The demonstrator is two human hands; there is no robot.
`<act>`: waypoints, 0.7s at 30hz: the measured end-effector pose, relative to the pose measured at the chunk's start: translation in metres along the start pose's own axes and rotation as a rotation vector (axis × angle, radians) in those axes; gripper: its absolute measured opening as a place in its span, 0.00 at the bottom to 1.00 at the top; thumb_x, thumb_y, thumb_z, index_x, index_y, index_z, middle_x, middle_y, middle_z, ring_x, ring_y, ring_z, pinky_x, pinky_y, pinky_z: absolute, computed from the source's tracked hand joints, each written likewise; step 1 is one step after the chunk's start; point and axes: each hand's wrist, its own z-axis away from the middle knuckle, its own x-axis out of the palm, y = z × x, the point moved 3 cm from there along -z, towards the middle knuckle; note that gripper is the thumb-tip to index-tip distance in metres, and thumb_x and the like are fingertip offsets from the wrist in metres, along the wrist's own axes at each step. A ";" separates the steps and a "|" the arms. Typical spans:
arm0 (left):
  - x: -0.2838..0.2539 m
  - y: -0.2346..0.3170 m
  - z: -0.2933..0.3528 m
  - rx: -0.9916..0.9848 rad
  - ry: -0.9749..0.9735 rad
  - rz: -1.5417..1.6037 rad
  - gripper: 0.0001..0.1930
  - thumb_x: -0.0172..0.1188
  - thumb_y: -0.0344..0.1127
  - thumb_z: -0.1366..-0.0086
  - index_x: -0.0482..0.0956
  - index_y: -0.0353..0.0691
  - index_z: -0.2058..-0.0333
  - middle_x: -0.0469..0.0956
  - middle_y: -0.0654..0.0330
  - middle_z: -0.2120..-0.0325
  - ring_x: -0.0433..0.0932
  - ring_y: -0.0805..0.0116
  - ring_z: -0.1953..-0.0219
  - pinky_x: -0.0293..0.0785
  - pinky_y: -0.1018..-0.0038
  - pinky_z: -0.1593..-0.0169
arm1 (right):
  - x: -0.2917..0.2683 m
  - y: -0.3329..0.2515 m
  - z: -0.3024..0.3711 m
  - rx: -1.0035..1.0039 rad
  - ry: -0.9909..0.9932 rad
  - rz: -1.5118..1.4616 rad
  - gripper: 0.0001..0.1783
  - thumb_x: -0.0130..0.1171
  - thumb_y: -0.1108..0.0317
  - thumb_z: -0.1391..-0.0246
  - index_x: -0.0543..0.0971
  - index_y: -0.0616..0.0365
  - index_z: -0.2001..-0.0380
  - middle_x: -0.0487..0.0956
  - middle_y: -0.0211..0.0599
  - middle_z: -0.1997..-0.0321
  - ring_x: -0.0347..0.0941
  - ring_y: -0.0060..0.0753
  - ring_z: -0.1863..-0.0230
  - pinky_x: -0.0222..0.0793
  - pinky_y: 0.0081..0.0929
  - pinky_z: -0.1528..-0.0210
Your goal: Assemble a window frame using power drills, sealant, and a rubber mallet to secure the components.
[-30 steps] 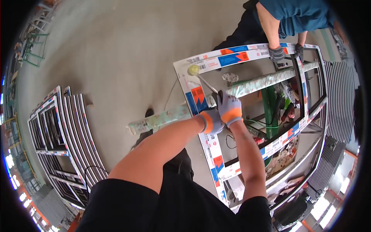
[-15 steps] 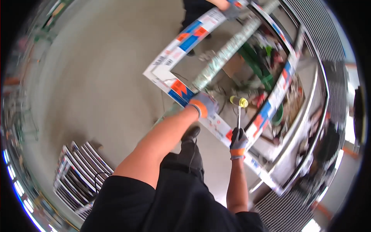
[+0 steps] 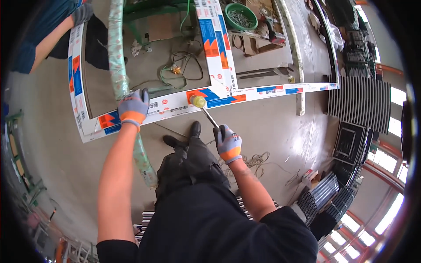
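A large frame wrapped in white, blue and orange film (image 3: 171, 101) lies across wrapped supports in front of me. My left hand (image 3: 133, 106), in a grey and orange glove, is closed over its near rail. My right hand (image 3: 229, 142), gloved alike, grips the metal handle of a mallet (image 3: 210, 117). The mallet's yellow round head is over the near rail, by the joint with the middle bar (image 3: 217, 57); whether it touches the rail I cannot tell.
At the far left a co-worker's gloved hand (image 3: 82, 14) rests on the frame. A green bowl of screws (image 3: 240, 16) and a power drill (image 3: 272, 35) stand beyond it. Cables (image 3: 256, 164) trail on the floor. Dark profiles (image 3: 359, 103) are stacked at the right.
My view has turned, so the frame's near rail now runs almost level across it. The mallet head has come over the rail by the middle bar. Both hands keep their hold.
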 end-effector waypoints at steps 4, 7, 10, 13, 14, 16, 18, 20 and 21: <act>-0.008 0.002 0.006 -0.055 0.029 0.070 0.21 0.48 0.54 0.33 0.82 0.45 0.60 0.83 0.48 0.67 0.81 0.46 0.63 0.76 0.56 0.56 | -0.004 0.003 0.006 -0.035 0.110 -0.166 0.09 0.55 0.62 0.39 0.76 0.56 0.68 0.77 0.47 0.76 0.76 0.55 0.73 0.69 0.46 0.71; -0.007 -0.001 0.006 -0.072 0.061 0.056 0.21 0.48 0.53 0.32 0.83 0.45 0.59 0.83 0.48 0.67 0.81 0.46 0.62 0.76 0.57 0.54 | -0.002 0.011 0.015 -0.031 0.178 -0.095 0.09 0.55 0.62 0.39 0.76 0.55 0.67 0.78 0.46 0.76 0.76 0.54 0.72 0.69 0.45 0.70; -0.004 -0.002 0.003 -0.057 0.077 0.051 0.22 0.47 0.54 0.32 0.83 0.45 0.59 0.83 0.48 0.65 0.81 0.47 0.60 0.76 0.57 0.54 | 0.000 0.020 0.011 0.035 0.069 -0.042 0.09 0.54 0.61 0.39 0.74 0.55 0.65 0.79 0.44 0.71 0.77 0.52 0.70 0.70 0.44 0.68; 0.000 -0.003 0.002 -0.046 0.116 0.030 0.22 0.47 0.54 0.31 0.83 0.44 0.60 0.82 0.48 0.64 0.81 0.48 0.59 0.76 0.58 0.54 | -0.002 0.013 0.019 0.049 0.069 -0.038 0.12 0.53 0.58 0.38 0.74 0.55 0.64 0.80 0.44 0.69 0.78 0.50 0.69 0.71 0.43 0.67; 0.001 0.000 0.002 -0.032 0.117 0.026 0.22 0.47 0.54 0.31 0.83 0.44 0.60 0.82 0.48 0.64 0.81 0.48 0.59 0.76 0.58 0.54 | -0.003 0.011 0.021 0.050 0.099 -0.060 0.12 0.53 0.57 0.38 0.74 0.55 0.64 0.80 0.44 0.69 0.78 0.49 0.69 0.71 0.43 0.67; -0.002 0.002 -0.001 -0.028 0.128 0.049 0.22 0.48 0.54 0.31 0.82 0.43 0.60 0.83 0.49 0.63 0.81 0.48 0.59 0.76 0.58 0.53 | 0.005 0.010 0.023 0.064 0.133 -0.091 0.13 0.52 0.57 0.38 0.74 0.55 0.64 0.80 0.44 0.70 0.78 0.49 0.70 0.71 0.43 0.67; 0.006 -0.005 -0.006 0.004 0.154 0.025 0.22 0.48 0.54 0.31 0.82 0.43 0.59 0.83 0.49 0.63 0.81 0.48 0.59 0.76 0.58 0.54 | 0.015 0.010 0.022 0.103 0.105 -0.023 0.13 0.52 0.57 0.37 0.73 0.55 0.65 0.80 0.45 0.71 0.78 0.49 0.70 0.71 0.43 0.68; -0.002 -0.001 -0.002 -0.016 0.129 0.032 0.23 0.48 0.55 0.31 0.82 0.42 0.59 0.83 0.48 0.63 0.81 0.48 0.59 0.76 0.58 0.54 | 0.009 0.003 0.023 0.126 0.102 -0.043 0.13 0.51 0.56 0.37 0.73 0.56 0.65 0.80 0.45 0.71 0.78 0.49 0.70 0.71 0.43 0.68; 0.001 -0.003 -0.001 -0.014 0.128 0.029 0.23 0.48 0.55 0.31 0.82 0.42 0.59 0.83 0.48 0.63 0.81 0.48 0.59 0.76 0.58 0.54 | 0.006 0.000 0.024 0.140 0.100 -0.056 0.14 0.50 0.56 0.36 0.73 0.56 0.65 0.80 0.44 0.71 0.78 0.49 0.71 0.71 0.43 0.68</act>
